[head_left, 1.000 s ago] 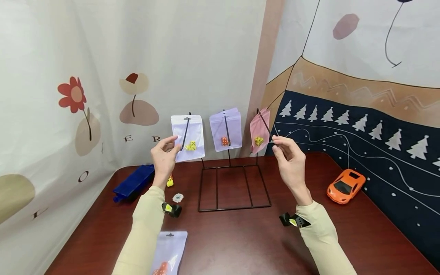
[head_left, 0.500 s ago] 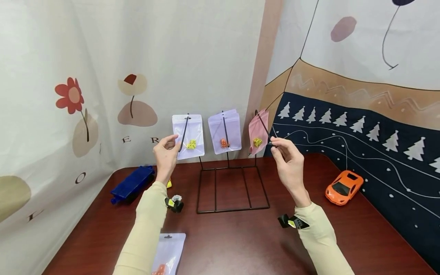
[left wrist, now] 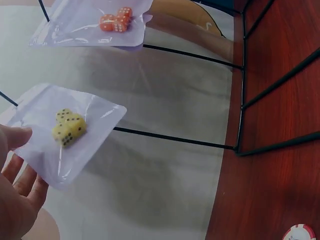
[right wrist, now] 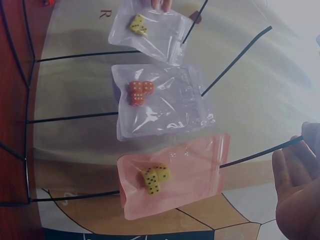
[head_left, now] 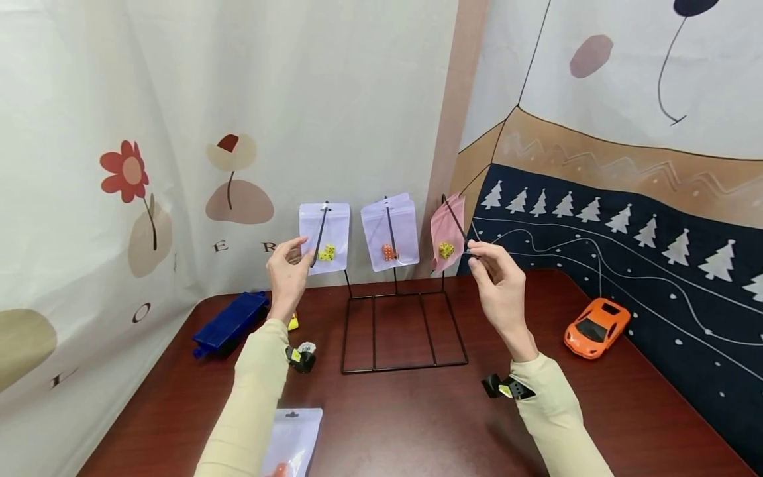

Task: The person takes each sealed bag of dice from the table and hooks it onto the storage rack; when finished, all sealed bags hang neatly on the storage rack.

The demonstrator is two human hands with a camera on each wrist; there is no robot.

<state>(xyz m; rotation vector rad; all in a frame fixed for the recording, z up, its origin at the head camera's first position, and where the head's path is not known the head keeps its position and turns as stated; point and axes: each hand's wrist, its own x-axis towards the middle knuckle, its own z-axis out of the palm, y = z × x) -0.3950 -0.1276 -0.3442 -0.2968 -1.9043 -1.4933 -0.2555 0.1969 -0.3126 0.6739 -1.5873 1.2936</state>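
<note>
A black wire display rack (head_left: 405, 367) carries bags on three hooks. On the left hook hangs a lilac zip bag (head_left: 336, 228) with yellow dice inside; my left hand (head_left: 288, 278) pinches its left edge, thumb in front and fingers behind in the left wrist view. Lilac bags (right wrist: 170, 107) with orange dice hang from the middle hook. Over the right hook is a pink bag (right wrist: 190, 170) holding yellow dice (right wrist: 156, 177). My right hand (head_left: 501, 291) pinches the front end of that right hook (right wrist: 262, 151), with the pink bag farther back on it.
Another lilac bag (head_left: 295, 437) lies at the table's front, partly behind the left sleeve. A blue toy piece (head_left: 231, 322), a small yellow toy (head_left: 293, 322) and a poker chip (left wrist: 299, 232) are at left. An orange toy car (head_left: 597, 328) stands right. Printed cloth hangs behind.
My left hand has shifted slightly right along with the bag's edge, and the left bag has turned a little. My right hand keeps its pinch on the hook. The view tilts slightly.
</note>
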